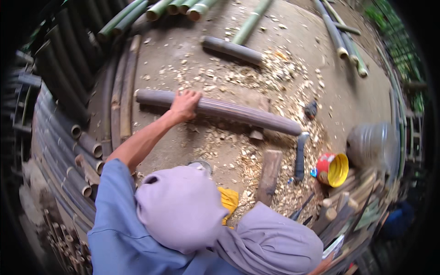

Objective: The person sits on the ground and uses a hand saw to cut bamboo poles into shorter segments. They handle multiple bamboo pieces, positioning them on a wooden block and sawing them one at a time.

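My left hand point(184, 104) is closed over a thick, dark bamboo pole point(238, 113), left of its middle. The pole lies slantwise across the ground, its right end nearer to me. By that right end lies a tool with a black wrapped handle point(299, 160); I cannot make out its whole blade. Only a sliver of skin of my right hand or forearm point(323, 265) shows past my knee at the lower right, and its fingers are hidden. A pale, flat object point(333, 247) is close beside it. My bent knees, in mauve cloth, hide the ground before me.
Pale wood chips point(279, 68) litter the ground. Beyond the pole lies a shorter dark piece point(231, 49). A wooden block point(269, 176), a red and yellow tin point(332, 169) and a large clear plastic container point(372, 144) stand or lie rightward. Stacked bamboo poles point(68, 156) line the left.
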### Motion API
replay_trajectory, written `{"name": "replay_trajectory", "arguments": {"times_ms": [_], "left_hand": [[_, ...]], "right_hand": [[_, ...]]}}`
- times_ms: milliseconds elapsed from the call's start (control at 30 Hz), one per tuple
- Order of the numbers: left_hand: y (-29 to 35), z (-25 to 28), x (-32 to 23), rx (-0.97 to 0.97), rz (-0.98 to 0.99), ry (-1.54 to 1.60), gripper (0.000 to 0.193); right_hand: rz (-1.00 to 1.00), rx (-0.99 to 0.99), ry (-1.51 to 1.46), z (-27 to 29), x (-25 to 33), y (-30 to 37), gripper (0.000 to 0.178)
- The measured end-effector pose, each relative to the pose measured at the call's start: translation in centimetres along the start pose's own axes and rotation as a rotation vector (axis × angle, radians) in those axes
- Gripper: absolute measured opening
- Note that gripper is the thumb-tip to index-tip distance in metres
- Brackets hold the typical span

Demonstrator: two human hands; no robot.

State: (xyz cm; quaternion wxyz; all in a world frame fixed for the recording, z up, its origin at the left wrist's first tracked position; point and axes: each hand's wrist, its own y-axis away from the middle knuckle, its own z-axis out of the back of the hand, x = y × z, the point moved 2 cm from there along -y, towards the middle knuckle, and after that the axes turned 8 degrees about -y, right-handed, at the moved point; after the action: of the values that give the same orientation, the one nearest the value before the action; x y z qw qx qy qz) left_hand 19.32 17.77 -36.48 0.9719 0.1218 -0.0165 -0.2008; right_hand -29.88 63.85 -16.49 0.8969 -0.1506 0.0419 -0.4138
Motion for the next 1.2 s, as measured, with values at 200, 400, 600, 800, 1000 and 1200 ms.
{"name": "replay_trajectory", "arguments": {"times_ms": [200,400,600,800,1000,1200], "left_hand": [[0.1,0.2,-0.3,-0.05,-0.037,0.01,0.069],[0.0,1.4,0.2,-0.003,-0.093,0.083,0.078],[-0.4,0.8,0.3,-0.063,-0.097,0.058,0.081],[-0.9,-0.1,1.2,-0.124,-0.122,0.028,0.078],[-0.2,3.7,-1.1,-0.184,-0.16,0.051,0.062],[-0.2,11.5,-5.1,-0.406,-0.431,0.011,0.067]], "right_hand": [[0.022,0.014,0.057,-3.2,3.5,-0.3,0.046],[-0.01,0.06,0.133,-4.9,2.6,-0.9,0.048],[-0.092,0.087,0.19,-2.8,-2.3,0.7,0.049],[-0.111,-0.027,0.176,1.8,0.1,1.6,0.051],[0.068,-0.197,-0.219,4.3,10.3,1.1,0.056],[0.429,0.227,-0.38,0.1,24.1,-2.9,0.069]]}}
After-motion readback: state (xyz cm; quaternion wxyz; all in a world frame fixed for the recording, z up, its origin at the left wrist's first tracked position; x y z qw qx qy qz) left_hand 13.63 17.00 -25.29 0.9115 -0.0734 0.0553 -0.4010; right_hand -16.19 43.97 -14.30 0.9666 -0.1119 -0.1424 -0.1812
